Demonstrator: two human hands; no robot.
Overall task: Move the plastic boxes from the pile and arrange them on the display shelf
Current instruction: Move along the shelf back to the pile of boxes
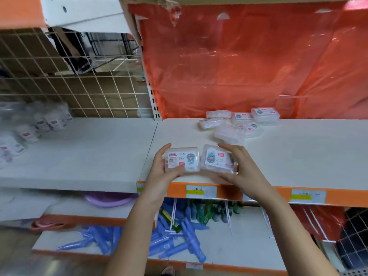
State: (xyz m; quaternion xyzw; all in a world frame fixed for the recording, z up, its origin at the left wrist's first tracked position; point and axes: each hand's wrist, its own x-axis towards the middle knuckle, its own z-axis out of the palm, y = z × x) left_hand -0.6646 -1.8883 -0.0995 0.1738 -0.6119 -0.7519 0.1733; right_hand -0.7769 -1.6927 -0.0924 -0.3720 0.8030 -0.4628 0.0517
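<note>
Head view: the left hand (162, 168) curls its fingers and thumb round one clear plastic box (182, 159), and the right hand (242, 168) likewise grips a second box (218, 159); both boxes sit side by side, nearly touching, at the front edge of the white shelf (298, 154). Farther back on the same shelf, before a red plastic sheet (239, 62), lies the loose pile of boxes (241, 124).
</note>
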